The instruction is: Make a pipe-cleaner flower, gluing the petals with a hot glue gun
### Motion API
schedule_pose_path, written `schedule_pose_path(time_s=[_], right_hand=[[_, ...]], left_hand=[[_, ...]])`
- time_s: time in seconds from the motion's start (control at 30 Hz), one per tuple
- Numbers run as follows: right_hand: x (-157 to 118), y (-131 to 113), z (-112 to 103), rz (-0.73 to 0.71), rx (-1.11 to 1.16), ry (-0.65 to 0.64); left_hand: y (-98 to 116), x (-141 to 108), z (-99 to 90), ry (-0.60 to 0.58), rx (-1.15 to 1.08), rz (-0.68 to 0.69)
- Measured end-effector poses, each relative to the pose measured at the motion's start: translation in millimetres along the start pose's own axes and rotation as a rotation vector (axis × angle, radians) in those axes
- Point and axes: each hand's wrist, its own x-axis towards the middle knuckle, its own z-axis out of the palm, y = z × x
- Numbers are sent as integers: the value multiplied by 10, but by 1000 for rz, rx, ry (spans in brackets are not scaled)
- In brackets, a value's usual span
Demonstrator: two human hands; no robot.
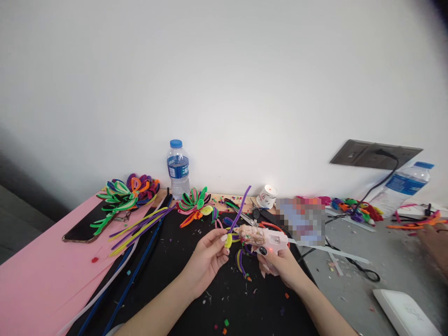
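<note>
My left hand (214, 249) pinches a yellow and purple pipe cleaner piece; its purple strand (241, 207) points up and its yellow coil (228, 241) shows at my fingertips. My right hand (275, 263) is wrapped round a pale pink glue gun (269, 239), whose nozzle points left, close to the pipe cleaner at my left fingertips. A small red light glows on the gun. Just below the gun lies a curved purple and yellow pipe cleaner piece (241, 263) on the black mat (182, 289).
Pipe cleaner flowers (194, 205) and loose strips (140, 231) lie at the left, near a phone (86, 224) and a water bottle (178, 170). A paper cup (267, 196) stands behind the gun. At the right are cables, a white box (406, 312) and another person's hand (434, 242).
</note>
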Motion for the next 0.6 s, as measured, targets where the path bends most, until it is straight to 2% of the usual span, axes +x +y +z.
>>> schedule_pose_path(time_s=[0.6], right_hand=[[11, -11, 1, -30, 32, 21]], left_hand=[[-8, -16, 3, 0, -11, -21]])
